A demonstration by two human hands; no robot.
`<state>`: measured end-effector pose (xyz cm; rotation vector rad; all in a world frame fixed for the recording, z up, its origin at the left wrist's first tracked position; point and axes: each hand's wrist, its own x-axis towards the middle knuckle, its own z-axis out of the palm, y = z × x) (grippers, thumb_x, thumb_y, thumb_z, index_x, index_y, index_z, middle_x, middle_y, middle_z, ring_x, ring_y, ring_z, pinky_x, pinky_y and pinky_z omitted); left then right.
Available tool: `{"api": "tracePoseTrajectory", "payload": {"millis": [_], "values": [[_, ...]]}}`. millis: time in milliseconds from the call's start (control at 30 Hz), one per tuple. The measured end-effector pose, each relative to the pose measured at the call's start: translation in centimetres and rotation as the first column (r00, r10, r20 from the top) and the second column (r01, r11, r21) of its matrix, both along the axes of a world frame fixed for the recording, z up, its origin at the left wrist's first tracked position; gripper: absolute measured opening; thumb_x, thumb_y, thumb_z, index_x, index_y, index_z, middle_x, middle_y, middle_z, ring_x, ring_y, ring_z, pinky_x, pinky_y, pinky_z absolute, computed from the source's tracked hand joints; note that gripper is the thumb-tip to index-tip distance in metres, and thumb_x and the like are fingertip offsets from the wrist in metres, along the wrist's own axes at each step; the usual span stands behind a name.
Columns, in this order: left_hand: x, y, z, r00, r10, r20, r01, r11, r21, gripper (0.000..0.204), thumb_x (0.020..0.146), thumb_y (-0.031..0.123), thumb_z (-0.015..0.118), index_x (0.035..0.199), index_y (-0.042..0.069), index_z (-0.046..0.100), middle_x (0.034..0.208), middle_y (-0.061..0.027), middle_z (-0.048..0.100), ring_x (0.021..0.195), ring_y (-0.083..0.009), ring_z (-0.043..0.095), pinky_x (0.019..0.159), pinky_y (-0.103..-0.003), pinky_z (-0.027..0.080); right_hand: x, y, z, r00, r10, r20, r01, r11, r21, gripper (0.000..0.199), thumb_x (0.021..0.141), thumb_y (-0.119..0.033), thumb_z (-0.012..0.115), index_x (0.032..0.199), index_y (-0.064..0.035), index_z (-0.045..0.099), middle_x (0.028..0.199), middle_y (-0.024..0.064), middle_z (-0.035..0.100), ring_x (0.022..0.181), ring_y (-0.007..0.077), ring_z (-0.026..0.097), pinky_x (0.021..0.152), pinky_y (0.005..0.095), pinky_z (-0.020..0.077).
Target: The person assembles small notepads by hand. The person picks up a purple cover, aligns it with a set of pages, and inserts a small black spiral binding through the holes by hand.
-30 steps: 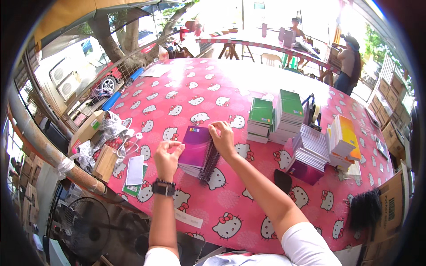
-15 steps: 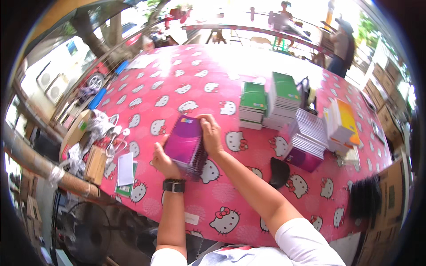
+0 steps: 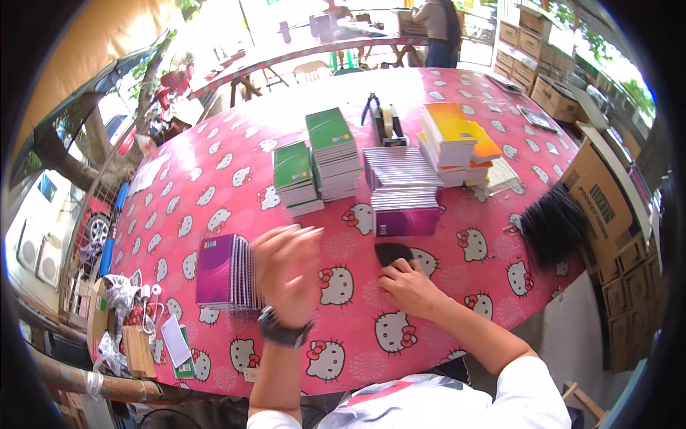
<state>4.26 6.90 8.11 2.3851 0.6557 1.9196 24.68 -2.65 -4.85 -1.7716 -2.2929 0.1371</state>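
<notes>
My left hand [image 3: 289, 275], blurred by motion, is raised just right of a stack of purple spiral notebooks [image 3: 216, 272]. Its fingers look apart, with nothing held. On the pink cartoon-print tablecloth [image 3: 343, 357], my right hand [image 3: 413, 287] has its fingers curled over the near edge of a small, flat, black rounded piece [image 3: 391, 253]; its kind is unclear. Beyond that piece stand more purple notebooks [image 3: 406, 220], piled with their pale page edges showing.
Green notebooks [image 3: 330, 129] stand in two stacks at the centre; yellow and orange notebooks [image 3: 450, 125] are right of a tape dispenser [image 3: 388, 125]. A bundle of black strands [image 3: 554, 225] hangs at the right edge, by cardboard boxes [image 3: 607, 193]. White cables [image 3: 150, 307] lie left.
The purple notebooks, held between both hands before, now stand on the table at the left. My left hand has come off them, and my right hand has moved right to the black piece.
</notes>
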Motion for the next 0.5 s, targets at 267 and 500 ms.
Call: {"api": "tracePoseTrajectory", "payload": {"millis": [267, 500], "values": [[14.3, 5.5, -8.7, 0.836, -0.120, -0.535, 0.132, 0.991, -0.016, 0.025, 0.076, 0.016, 0.069, 0.100, 0.010, 0.066, 0.095, -0.0025, 0.063, 0.096, -0.0219, 0.058, 0.085, -0.037, 0.045, 5.1, -7.2, 3.7, 0.887, -0.137, -0.441, 0.235, 0.956, 0.176, 0.029, 0.077, -0.018, 0.069, 0.104, -0.0098, 0.063, 0.123, 0.0081, 0.057, 0.115, 0.0282, 0.047, 0.097, 0.0439, 0.0366], [13.0, 4.9, -4.9, 0.864, -0.296, -0.407, 0.195, 0.942, -0.273, 0.018, 0.074, 0.005, 0.069, 0.091, 0.005, 0.065, 0.086, -0.0071, 0.063, 0.076, -0.0246, 0.061, 0.069, -0.033, 0.051, 9.1, -12.2, 4.9, 0.690, -0.306, -0.656, 0.565, 0.794, 0.224, 0.017, 0.077, -0.009, 0.068, 0.093, -0.0038, 0.066, 0.097, 0.0118, 0.067, 0.096, 0.0287, 0.057, 0.087, 0.0382, 0.0455]]}}
